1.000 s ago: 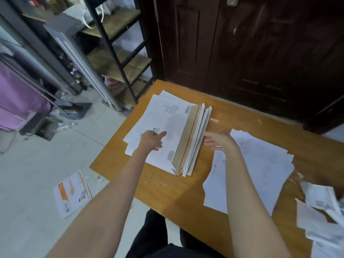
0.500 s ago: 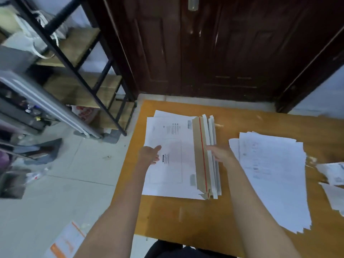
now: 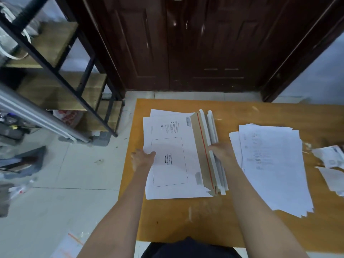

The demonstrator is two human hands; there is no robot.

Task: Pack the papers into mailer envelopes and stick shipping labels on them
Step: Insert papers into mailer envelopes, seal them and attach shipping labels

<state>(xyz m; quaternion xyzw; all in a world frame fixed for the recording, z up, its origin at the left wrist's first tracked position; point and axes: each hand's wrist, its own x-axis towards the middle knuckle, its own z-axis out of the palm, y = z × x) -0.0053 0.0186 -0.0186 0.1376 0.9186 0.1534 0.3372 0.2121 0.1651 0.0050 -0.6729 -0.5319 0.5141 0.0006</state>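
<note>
Both hands sit on the mailer stack (image 3: 178,157) at the table's (image 3: 167,220) nine o'clock side. The left hand (image 3: 142,160) grips the stack's nine o'clock edge, thumb on top of the printed face and the other fingers out of sight beneath. The right hand (image 3: 221,151) lies at the three o'clock edge over the open flaps (image 3: 206,142); its fingers are hidden among them, so I cannot tell whether it pinches a flap or only presses. The top mailer lies face up, label box showing, its brown flap with the red tear strip turned open. Papers (image 3: 270,164) wait in a loose pile at three o'clock, just beside the right wrist, and torn label scraps (image 3: 329,157) lie farther toward the table's edge. The step in hand looks like squaring the stack or freeing the top mailer. To do it well, the left hand should steady the lower mailers while the right lifts one flap only, keeping the adhesive strip away from the neighbouring flaps, then draws that mailer toward six o'clock for filling.
</note>
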